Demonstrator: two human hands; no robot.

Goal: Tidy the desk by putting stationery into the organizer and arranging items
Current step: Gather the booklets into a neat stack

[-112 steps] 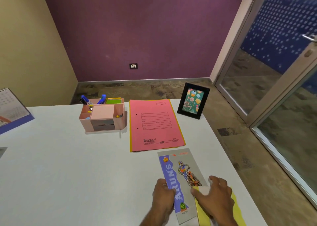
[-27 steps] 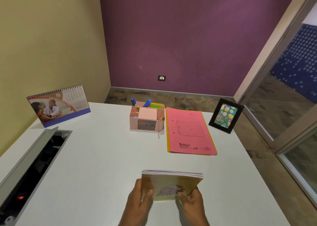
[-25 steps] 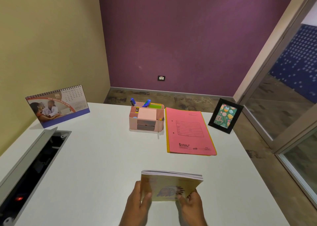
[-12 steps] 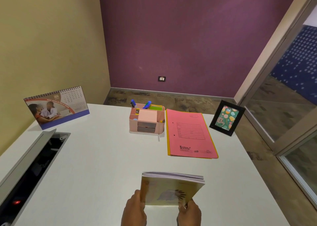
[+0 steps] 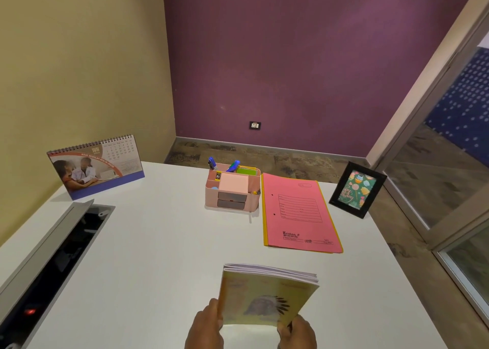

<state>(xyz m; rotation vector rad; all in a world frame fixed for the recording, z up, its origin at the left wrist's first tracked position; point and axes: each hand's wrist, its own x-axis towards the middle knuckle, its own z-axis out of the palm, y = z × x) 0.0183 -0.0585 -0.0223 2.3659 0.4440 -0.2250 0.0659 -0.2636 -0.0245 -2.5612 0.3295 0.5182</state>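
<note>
Two hands hold the notebook stack (image 5: pixel 267 297) upright over the near counter (image 5: pixel 158 256): left hand (image 5: pixel 207 325) and right hand (image 5: pixel 297 331) each grip a lower corner. Judged light, thin, floppy, pages prone to splay; best held at both side edges.

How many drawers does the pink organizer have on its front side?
2. The upper drawer sits directly above the lower drawer, both grey, on the front of the pink organizer. Other sides are hidden.

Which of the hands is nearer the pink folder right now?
Right. The right hand grips the notebooks' lower right corner, below the pink folder; the left hand holds their left edge, farther left.
</note>
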